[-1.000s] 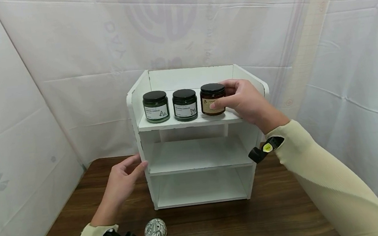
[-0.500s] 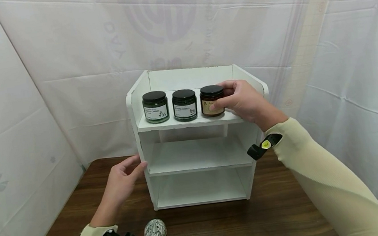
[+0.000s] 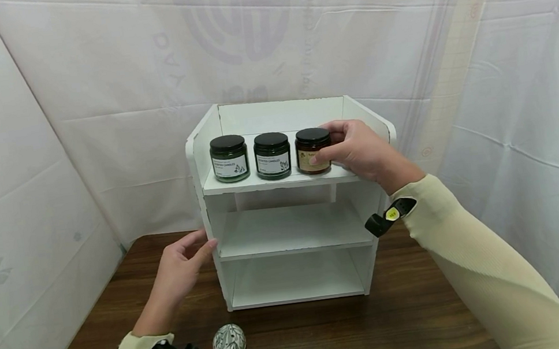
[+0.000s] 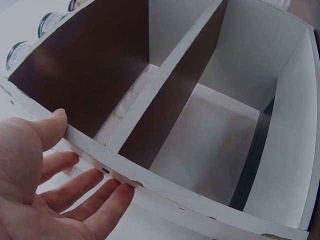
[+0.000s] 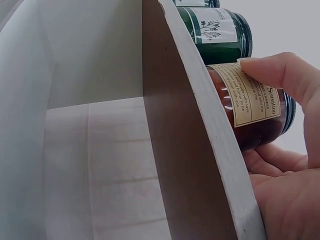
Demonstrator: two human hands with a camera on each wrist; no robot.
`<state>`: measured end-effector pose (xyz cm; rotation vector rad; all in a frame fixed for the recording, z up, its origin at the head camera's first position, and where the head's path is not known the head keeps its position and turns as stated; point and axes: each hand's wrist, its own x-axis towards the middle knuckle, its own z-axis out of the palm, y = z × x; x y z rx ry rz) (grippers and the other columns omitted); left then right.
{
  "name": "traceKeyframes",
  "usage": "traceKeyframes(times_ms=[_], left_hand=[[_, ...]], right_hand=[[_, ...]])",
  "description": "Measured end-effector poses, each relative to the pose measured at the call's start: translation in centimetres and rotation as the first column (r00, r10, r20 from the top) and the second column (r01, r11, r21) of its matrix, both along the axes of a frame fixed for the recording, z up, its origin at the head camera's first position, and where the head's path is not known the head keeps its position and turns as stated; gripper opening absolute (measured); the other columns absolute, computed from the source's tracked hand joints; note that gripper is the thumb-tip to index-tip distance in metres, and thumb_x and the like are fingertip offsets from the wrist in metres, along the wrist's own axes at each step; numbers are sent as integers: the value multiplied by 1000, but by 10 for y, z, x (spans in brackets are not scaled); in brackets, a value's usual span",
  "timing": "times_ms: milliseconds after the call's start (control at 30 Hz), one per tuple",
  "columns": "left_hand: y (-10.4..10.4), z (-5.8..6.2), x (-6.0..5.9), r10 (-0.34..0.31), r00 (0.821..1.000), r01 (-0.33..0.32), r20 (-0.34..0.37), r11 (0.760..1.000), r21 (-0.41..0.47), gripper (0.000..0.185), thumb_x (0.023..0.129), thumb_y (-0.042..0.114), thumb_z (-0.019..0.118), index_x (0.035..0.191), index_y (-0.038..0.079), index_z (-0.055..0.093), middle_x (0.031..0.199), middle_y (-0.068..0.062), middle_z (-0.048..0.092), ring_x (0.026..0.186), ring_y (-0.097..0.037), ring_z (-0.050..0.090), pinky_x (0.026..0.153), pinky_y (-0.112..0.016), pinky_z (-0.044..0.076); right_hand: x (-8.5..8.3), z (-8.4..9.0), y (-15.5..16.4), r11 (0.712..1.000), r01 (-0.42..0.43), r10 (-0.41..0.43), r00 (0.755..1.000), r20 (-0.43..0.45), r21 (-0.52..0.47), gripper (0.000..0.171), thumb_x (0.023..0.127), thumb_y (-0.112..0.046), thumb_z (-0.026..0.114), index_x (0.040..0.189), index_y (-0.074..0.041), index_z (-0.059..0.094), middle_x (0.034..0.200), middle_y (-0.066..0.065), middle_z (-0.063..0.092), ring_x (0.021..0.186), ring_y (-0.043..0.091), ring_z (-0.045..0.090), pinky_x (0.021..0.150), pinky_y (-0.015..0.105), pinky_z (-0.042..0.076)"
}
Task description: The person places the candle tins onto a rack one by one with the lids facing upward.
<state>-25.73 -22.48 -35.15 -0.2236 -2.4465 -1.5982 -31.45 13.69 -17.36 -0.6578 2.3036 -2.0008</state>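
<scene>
My right hand (image 3: 362,150) holds a brown glass candle jar (image 3: 307,162) with a black lid and tan label, thumb on its front and fingers behind. The jar is at the right of the top shelf's row. To its left stand a middle green candle jar (image 3: 272,156) and a left green candle jar (image 3: 230,158), both white-labelled and black-lidded. My left hand (image 3: 178,268) touches the left side of the white shelf unit (image 3: 294,248). In the left wrist view, its thumb (image 4: 52,127) rests on the side panel's front edge, the other fingers along the outer face.
A black-and-white patterned rounded object (image 3: 229,344) lies on the brown wooden table (image 3: 407,322), in front of the unit's left corner. The unit has two lower levels under the top shelf. White sheeting (image 3: 122,130) hangs behind and at both sides.
The brown jar has come down slightly and a little to the left in my right hand, level with the green jars. My left hand keeps its place.
</scene>
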Motion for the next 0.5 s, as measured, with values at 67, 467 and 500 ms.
traceKeyframes(times_ms=[67,467,500], left_hand=[[0,1,1,0,1000,0,8,1000,2,61,99,48,66,147,11,56,142,-13,62,109,-12,66,85,-19,55],[0,2,2,-2,1000,2,7,1000,6,60,100,45,66,148,11,55,141,-13,62,108,-9,66,85,-18,54],[0,2,2,-2,1000,2,6,1000,6,60,100,45,66,148,11,55,141,-13,63,108,-9,66,85,-18,54]], right_hand=[[0,0,0,1000,4,-4,1000,2,10,48,76,14,75,120,1,63,106,3,75,100,16,68,87,22,55],[0,2,1,997,7,-7,1000,5,71,53,78,11,77,127,-1,62,113,3,74,103,15,68,89,21,54],[1,2,1,997,15,-16,1000,1,77,54,78,11,78,128,-1,62,114,4,74,104,14,68,89,20,54]])
